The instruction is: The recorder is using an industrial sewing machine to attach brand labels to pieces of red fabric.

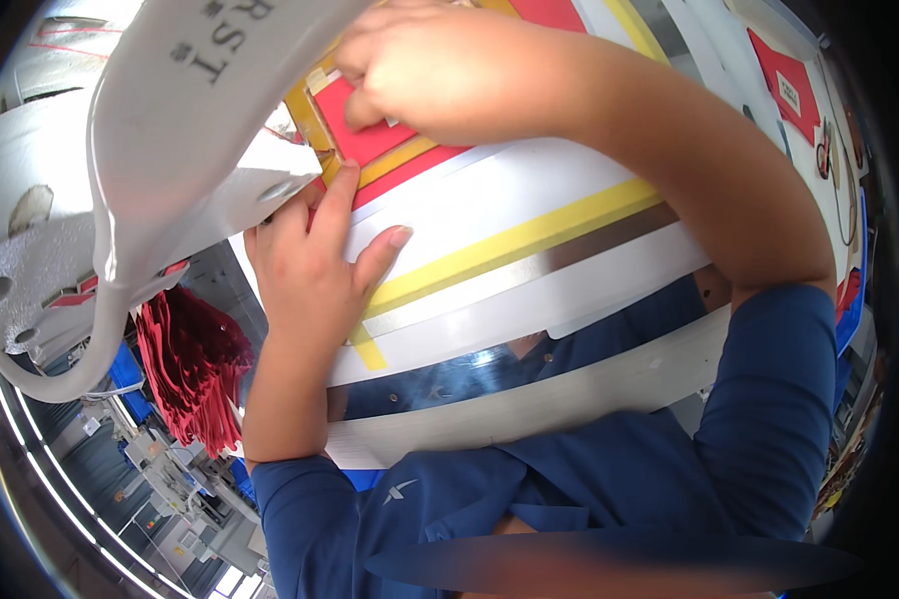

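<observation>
My left hand (300, 265) lies at the lower left corner of a yellow frame (400, 160), beside the white machine head. Its index finger is stretched onto the frame's edge and its thumb points away from it, with nothing held. Inside the frame lies a flat red piece (370, 143). Over that piece is my right hand (449, 75), its fingers curled down together. A small pale bit shows under this hand; whatever the fingertips grip, if anything, is hidden. More red material shows below the frame's lower edge.
A white sewing machine (200, 130) fills the left side, close to my left hand. Yellow tape (509, 240) runs across the white work surface. Red pieces (195, 364) hang in a bundle at lower left. At far right are a labelled red piece (784, 85) and scissors (824, 155).
</observation>
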### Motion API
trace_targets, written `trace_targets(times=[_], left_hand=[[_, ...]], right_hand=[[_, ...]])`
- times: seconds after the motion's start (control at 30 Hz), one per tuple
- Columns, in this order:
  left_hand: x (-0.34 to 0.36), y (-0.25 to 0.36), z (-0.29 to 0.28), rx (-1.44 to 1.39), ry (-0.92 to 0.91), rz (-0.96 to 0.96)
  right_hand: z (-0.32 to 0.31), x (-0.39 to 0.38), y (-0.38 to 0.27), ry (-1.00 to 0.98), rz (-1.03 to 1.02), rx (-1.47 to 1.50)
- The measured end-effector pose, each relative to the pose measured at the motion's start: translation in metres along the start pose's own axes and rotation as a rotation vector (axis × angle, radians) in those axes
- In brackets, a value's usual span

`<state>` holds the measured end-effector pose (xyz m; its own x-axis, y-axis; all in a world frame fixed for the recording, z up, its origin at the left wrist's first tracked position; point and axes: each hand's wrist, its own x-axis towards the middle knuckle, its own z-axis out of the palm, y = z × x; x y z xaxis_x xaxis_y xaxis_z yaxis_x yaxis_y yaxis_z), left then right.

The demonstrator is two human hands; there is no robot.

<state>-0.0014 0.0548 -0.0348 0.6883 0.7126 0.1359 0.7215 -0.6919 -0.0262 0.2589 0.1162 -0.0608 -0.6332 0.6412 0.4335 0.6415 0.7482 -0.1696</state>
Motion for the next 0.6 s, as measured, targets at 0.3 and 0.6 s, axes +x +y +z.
trace_targets(times=[0.3,0.6], left_hand=[[-0.001,-0.001,0.005,-0.150,0.020,-0.010],[0.002,-0.002,0.004,-0.220,0.036,0.038]], right_hand=[[0.001,0.003,-0.006,-0.046,-0.061,-0.160],[0.018,0.006,0.003,-0.008,0.105,-0.102]])
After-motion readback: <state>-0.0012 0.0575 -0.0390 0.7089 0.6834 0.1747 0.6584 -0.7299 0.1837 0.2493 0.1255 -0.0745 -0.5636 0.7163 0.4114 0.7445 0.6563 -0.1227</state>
